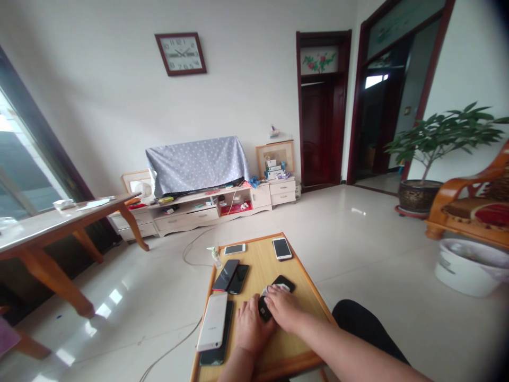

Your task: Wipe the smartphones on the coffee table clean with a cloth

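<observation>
A black smartphone lies slantwise on the small wooden table, partly covered by my hands. My left hand grips its near left edge, fingers bent beside it and thumb near its lower end. Against the phone's upper face, my right hand presses a crumpled white tissue or cloth, which shows past the fingertips. Just left of my hands lie a white phone resting on a larger dark one, and two more dark phones, overlapping.
Toward the table's far end are a small pump bottle, a white phone and another white-framed phone. A cable runs over the floor on the left. My knee is by the right edge; a white bucket stands further right.
</observation>
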### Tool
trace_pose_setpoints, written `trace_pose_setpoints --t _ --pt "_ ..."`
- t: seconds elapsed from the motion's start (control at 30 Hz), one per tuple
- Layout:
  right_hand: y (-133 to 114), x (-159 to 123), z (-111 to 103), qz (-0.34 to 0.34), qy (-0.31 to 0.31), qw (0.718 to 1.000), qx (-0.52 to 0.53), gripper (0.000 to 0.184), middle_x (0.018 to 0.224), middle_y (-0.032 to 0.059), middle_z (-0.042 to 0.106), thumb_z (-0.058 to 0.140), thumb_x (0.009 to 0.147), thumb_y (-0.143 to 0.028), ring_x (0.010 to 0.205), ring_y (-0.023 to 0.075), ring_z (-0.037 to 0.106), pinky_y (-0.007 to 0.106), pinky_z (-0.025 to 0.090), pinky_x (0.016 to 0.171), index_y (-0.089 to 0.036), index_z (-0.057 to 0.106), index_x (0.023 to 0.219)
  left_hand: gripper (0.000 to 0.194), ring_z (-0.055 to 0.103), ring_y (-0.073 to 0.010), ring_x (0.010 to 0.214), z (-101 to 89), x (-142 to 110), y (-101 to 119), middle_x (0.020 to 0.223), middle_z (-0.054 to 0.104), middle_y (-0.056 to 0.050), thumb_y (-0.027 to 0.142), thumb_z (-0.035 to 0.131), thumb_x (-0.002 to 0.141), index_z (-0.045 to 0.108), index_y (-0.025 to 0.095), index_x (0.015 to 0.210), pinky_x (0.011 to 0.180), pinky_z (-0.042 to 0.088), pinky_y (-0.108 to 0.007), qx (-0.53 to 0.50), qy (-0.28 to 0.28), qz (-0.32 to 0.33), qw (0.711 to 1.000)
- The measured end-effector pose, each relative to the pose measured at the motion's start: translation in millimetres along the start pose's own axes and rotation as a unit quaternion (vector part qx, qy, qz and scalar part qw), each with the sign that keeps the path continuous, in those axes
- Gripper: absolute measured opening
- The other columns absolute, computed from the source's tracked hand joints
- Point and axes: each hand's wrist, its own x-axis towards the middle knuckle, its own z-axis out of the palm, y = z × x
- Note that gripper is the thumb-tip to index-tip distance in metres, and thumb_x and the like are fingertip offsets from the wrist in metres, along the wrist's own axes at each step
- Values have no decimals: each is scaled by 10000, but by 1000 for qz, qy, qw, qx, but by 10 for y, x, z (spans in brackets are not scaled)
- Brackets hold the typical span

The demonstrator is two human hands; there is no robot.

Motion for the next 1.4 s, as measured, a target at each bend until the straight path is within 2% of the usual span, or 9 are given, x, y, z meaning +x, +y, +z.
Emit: trace_pose_setpoints --t 0.1,0.27,0.4,0.57,0.8,1.0,1.1,1.23,1.4 --pt "-26 62 -28 7 1 1000 -9 493 1397 135 618 262 1051 -340 1338 271 522 444 336 1152 -182 648 1313 580 588 -322 1156 -11 1 8 1249 671 -110 462 623 780 532 240 1308 991 416 -435 -2 -4 -1 1000" --pt "-171 26 40 -44 -33 998 -4 454 1364 117 645 324 1040 -323 1293 228 560 349 341 1143 -168 622 1346 555 601 -285 1138 -27 -5 3 1267 670 -109 331 576 808 500 225 1347 984 414 -389 6 -12 -1 1000" --pt "-15 197 -45 -11 -18 1000 -19 457 1304 120 675 287 1048 -313 1267 231 568 362 359 1111 -177 687 1223 634 576 -292 1185 -13 5 11 1313 644 -98 440 626 771 488 234 1355 1021 402 -390 10 -18 -8 1000" --pt "202 394 -111 41 0 998 -45 461 1182 159 706 290 1045 -321 1200 262 591 422 361 1076 -158 719 1085 693 555 -289 1200 30 15 1 1306 645 -103 436 646 734 473 203 1364 1039 383 -391 14 -18 -19 1000" --pt "-3 300 91 -23 -34 998 -42 391 1232 96 708 372 1023 -347 1199 209 602 315 369 1068 -187 700 1165 636 570 -291 1161 -31 7 34 1314 641 -88 479 633 754 504 231 1326 989 402 -395 -8 -16 3 1000" --pt "253 502 -63 9 -19 998 -57 384 1128 98 743 394 1012 -354 1135 236 634 359 399 1045 -202 746 1010 705 544 -295 1210 -34 16 42 1325 637 -97 465 639 736 469 208 1370 1033 375 -395 16 -29 -29 999" --pt "404 491 -81 50 -1 997 -66 427 1279 141 682 343 1027 -337 1252 268 576 417 366 1100 -173 715 1157 715 541 -299 1221 -11 19 31 1331 630 -108 460 640 731 471 199 1374 1029 374 -396 23 -28 -28 999" --pt "368 226 95 78 9 994 -69 520 1556 182 432 340 1027 -357 1464 311 354 491 248 1198 -114 514 1454 677 547 -307 1220 -5 21 34 1320 637 -106 464 636 736 500 211 1349 1033 375 -401 25 -25 -26 999" --pt "246 -105 234 -23 -23 999 -25 532 1585 121 397 306 1039 -375 1491 270 314 456 211 1238 -152 493 1484 534 574 -284 1176 -43 14 56 1249 674 -92 439 552 820 529 234 1312 1014 385 -389 16 -17 -22 999"
